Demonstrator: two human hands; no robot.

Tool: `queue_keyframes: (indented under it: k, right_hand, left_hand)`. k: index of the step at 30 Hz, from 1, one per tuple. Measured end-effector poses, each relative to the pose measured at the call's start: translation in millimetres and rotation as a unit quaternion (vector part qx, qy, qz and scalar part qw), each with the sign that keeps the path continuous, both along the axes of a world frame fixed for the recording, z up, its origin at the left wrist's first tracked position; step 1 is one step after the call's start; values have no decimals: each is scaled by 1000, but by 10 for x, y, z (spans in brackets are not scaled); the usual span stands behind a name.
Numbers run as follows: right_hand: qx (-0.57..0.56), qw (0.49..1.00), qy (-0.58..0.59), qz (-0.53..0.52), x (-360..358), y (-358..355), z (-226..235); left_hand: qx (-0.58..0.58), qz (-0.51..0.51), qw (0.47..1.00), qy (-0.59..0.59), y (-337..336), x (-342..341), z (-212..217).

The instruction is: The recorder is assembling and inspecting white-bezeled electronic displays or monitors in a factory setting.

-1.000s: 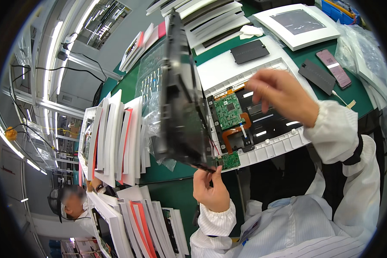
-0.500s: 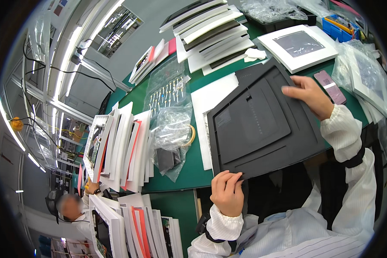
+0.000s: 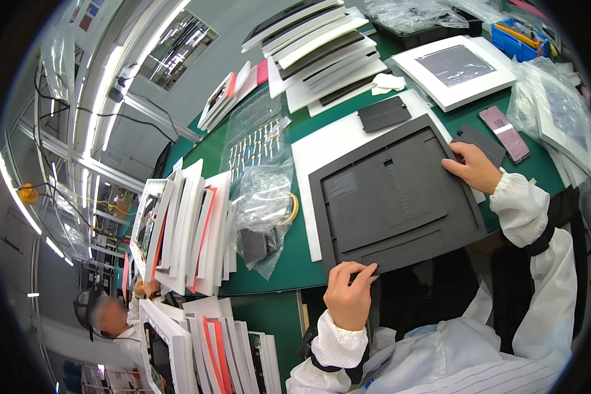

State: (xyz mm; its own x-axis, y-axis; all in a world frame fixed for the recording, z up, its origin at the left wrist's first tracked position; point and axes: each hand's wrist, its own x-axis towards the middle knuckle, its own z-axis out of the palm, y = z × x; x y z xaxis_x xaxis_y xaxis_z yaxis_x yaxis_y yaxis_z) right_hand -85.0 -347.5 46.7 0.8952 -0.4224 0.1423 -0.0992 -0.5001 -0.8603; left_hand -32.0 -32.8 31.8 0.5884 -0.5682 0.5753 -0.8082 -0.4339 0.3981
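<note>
Both my hands hold a large black plastic back cover with a recessed square middle and a raised frame. My left hand pinches its near edge toward the left corner, fingers closed. At the right edge, my right hand grips the frame between thumb and fingers. Beneath the cover, partly hidden, lies a white foam sheet. A small black plate rests on the sheet's far end. Another small black plate lies just beyond my right hand, partly covered by it.
A pink phone and a white-framed panel are at the far right. Stacked panels stand at the back. To the left are a bagged bundle, a tape roll and upright white panels. A co-worker sits lower left.
The black back cover has tilted and drawn back toward me, uncovering the small black plates and more of the foam sheet. My right hand has come down slightly with it.
</note>
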Motion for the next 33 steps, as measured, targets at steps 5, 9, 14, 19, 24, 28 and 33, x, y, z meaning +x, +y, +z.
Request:
queue_keyframes:
  k: [5, 9, 14, 19, 24, 28, 33]
  right_hand:
    - [-234, 970, -32, -55, -18, -11, -198]
    - [-380, 919, 1, -102, -8, 123, -225]
    - [-471, 877, 10, -97, 2, 133, -176]
    - [-498, 859, 28, -113, 30, 80, -267]
    - [-493, 860, 22, -129, 37, 166, -230]
    - [-424, 902, -61, -55, -294, 339, -78]
    - [-317, 941, -49, 105, -889, 609, 100]
  left_hand:
    - [40, -20, 999, 12, -23, 10, 30]
    - [61, -22, 998, 9, 4, 12, 40]
    - [75, -39, 996, 7, -7, 36, 66]
    - [71, -44, 996, 34, -36, 53, 31]
    - [67, -36, 997, 25, 18, 46, -4]
    - [-11, 43, 998, -33, 146, 103, 27]
    - [34, 159, 948, 275, 493, 329, -100]
